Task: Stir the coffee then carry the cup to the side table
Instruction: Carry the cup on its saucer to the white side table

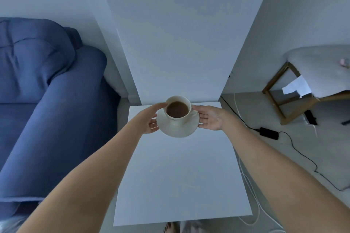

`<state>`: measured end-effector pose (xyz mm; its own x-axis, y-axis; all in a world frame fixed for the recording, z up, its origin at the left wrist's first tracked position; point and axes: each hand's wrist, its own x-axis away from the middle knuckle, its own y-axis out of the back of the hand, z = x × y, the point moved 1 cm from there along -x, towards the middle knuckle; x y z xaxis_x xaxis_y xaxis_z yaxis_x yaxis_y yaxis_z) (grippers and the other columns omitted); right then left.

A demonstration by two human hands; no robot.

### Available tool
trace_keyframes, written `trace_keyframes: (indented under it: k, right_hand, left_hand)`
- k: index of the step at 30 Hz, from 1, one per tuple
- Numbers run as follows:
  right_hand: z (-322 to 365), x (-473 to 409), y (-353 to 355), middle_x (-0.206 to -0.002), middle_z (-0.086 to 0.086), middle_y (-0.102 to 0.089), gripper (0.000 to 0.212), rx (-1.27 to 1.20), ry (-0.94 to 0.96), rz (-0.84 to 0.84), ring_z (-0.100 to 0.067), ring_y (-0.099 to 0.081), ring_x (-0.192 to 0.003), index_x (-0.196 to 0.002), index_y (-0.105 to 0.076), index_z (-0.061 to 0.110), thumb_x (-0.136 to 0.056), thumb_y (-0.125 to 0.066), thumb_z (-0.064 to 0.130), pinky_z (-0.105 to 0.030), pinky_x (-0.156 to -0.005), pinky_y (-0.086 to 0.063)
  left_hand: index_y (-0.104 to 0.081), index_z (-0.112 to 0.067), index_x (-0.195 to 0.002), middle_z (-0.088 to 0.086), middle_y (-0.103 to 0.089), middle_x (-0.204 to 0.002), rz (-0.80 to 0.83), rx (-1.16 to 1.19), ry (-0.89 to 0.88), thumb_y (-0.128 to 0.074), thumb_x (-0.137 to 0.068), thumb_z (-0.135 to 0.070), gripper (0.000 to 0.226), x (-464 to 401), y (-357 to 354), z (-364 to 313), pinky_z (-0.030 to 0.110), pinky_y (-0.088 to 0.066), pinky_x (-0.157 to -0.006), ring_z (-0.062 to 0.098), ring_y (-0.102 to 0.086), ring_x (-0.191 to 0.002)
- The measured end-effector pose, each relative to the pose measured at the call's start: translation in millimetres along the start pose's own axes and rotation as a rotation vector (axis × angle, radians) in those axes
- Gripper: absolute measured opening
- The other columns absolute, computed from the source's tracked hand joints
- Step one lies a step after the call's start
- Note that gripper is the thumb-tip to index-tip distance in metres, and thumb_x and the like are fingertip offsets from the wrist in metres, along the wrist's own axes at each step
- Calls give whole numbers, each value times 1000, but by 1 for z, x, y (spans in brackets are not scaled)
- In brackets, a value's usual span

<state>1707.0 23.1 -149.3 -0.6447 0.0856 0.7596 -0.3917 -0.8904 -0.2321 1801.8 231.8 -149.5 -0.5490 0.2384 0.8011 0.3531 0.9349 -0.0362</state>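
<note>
A cream cup (178, 108) full of brown coffee stands on a cream saucer (180, 128). Both are held over the far part of a white side table (180, 176). My left hand (151, 119) grips the saucer's left rim, with the thumb against the cup's side. My right hand (210, 117) holds the saucer's right rim, fingers under it and thumb by the cup's handle. I cannot tell whether the saucer touches the tabletop. No spoon is visible.
A blue sofa (47, 100) stands left of the table. A white wall column (180, 43) rises behind it. On the right floor lie a black power adapter (269, 133) with cables and a wooden-legged stool (312, 81). My bare foot (170, 228) shows below.
</note>
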Motion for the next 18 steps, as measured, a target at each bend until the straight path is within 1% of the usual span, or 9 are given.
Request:
trace_keyframes:
  k: [2, 5, 8, 10, 12, 15, 18]
  right_hand:
    - [-8, -15, 5, -104, -2, -65, 34, -11, -17, 1, -18, -60, -103, -115, -59, 13, -84, -70, 23, -35, -105, -43]
    - [-20, -44, 18, -102, -2, -66, 34, -34, -53, -9, -18, -59, -103, -115, -59, 11, -84, -70, 21, -35, -105, -42]
    - [-32, -71, 28, -104, -3, -67, 31, -46, -94, -7, -18, -60, -103, -112, -61, 9, -84, -70, 18, -35, -105, -43]
    - [-41, -87, 33, -104, -2, -67, 21, -69, -120, 2, -16, -60, -102, -103, -63, 9, -85, -69, 16, -34, -105, -41]
    - [-50, -104, 38, -104, -1, -66, 15, -87, -140, 0, -14, -59, -102, -100, -62, 10, -86, -68, 14, -33, -106, -40]
    - [-64, -130, 46, -104, 1, -66, 16, -99, -148, -6, -12, -60, -101, -101, -62, 12, -86, -67, 14, -34, -108, -37]
    - [-75, -149, 50, -99, 2, -66, 8, -123, -155, 2, -9, -61, -94, -95, -62, 13, -87, -66, 13, -33, -105, -38]
  left_hand:
    - [-59, -12, -111, 6, -65, -110, -5, 7, -5, -85, -63, -45, 64, -17, -3, 9, 33, -52, -93, 21, -64, -97]
    - [-62, -16, -106, 6, -65, -114, 13, 29, 17, -82, -69, -42, 50, -50, -7, 25, 34, -50, -96, 23, -62, -104]
    - [-61, -15, -114, 7, -63, -118, 27, 58, 44, -82, -71, -39, 54, -80, -8, 43, 36, -48, -100, 25, -61, -109]
    - [-60, -13, -119, 8, -62, -120, 33, 74, 64, -81, -73, -37, 56, -98, -7, 53, 38, -46, -103, 26, -59, -111]
    - [-61, -13, -119, 9, -62, -122, 41, 77, 86, -80, -75, -36, 53, -118, -8, 64, 38, -45, -105, 26, -59, -113]
    - [-62, -12, -120, 9, -63, -123, 36, 81, 103, -81, -74, -35, 54, -143, -8, 75, 37, -46, -103, 26, -59, -115]
    - [-64, -12, -118, 8, -65, -121, 26, 77, 124, -81, -74, -35, 53, -163, -5, 86, 36, -47, -101, 24, -59, -114]
